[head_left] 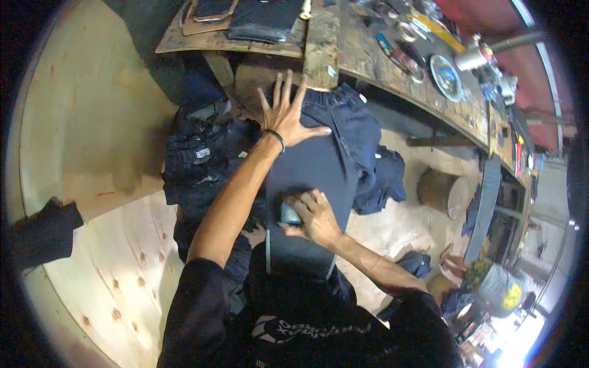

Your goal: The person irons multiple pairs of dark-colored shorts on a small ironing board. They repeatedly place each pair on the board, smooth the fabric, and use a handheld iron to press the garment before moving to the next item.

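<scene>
Dark trousers [310,165] are drawn over a narrow board [321,46] that reaches from the workbench toward my body. Their gathered waist lies at the bench end, and loose folds hang off the right side. My left hand [287,113] presses flat on the cloth near the waist, fingers spread. Lower down, my right hand [316,218] has its fingers curled round a small rounded pale blue-grey block [291,213], held against the cloth. What the block is made of does not show.
A wooden workbench [362,55] with folded dark cloth [265,21], a round dish [445,78] and assorted tools crosses the far side. Piled dark garments [205,153] lie to the left of the board. A wooden drum-shaped stool [443,192] stands right, beyond it a grey sack [500,291].
</scene>
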### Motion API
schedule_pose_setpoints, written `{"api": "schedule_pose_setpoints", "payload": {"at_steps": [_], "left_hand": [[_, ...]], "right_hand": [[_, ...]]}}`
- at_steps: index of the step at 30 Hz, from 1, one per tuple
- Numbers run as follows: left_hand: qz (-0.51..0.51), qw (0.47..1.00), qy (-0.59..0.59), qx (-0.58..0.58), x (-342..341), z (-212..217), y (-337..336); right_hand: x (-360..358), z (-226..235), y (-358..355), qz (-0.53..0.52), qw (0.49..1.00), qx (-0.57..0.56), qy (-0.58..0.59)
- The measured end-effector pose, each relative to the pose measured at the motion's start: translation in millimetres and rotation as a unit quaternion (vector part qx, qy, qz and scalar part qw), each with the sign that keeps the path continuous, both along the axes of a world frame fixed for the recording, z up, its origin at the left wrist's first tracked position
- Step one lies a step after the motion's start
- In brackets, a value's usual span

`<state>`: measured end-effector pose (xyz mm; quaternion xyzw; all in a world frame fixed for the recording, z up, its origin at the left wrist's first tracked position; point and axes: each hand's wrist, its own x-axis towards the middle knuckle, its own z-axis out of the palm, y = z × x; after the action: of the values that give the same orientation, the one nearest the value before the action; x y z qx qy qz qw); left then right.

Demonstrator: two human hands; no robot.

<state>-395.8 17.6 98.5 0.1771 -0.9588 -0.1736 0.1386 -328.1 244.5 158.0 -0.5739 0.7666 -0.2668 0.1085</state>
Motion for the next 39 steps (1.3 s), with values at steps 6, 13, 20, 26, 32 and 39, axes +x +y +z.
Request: {"api": "schedule_pose_setpoints", "payload": {"at_steps": [6,13,20,26,32,39], "left_hand": [[0.008,0.998,-0.063,0.001,-13.0,7.7,-12.4],[0.030,0.996,-0.081,0.012,-16.3,9.6,-8.3],[0.036,0.997,-0.062,-0.008,-14.4,10.8,-5.8],[0.051,0.995,-0.080,-0.020,-15.2,12.6,-3.0],[0.031,0.997,-0.073,0.006,-13.0,9.1,-6.3],[0.042,0.998,-0.048,-0.003,-18.0,1.0,-7.7]], "right_hand": [[-12.1,-16.8,-25.1,-0.071,0.997,0.022,-0.034],[-14.4,-21.6,-1.7,-0.057,0.998,0.028,-0.016],[-11.2,-22.9,27.8,-0.056,0.998,0.003,-0.039],[0.0,-21.6,60.5,-0.024,0.993,-0.029,-0.111],[2.1,-19.7,60.0,-0.086,0.990,-0.066,-0.086],[11.3,-15.6,-9.1,-0.156,0.987,0.004,0.028]]}}
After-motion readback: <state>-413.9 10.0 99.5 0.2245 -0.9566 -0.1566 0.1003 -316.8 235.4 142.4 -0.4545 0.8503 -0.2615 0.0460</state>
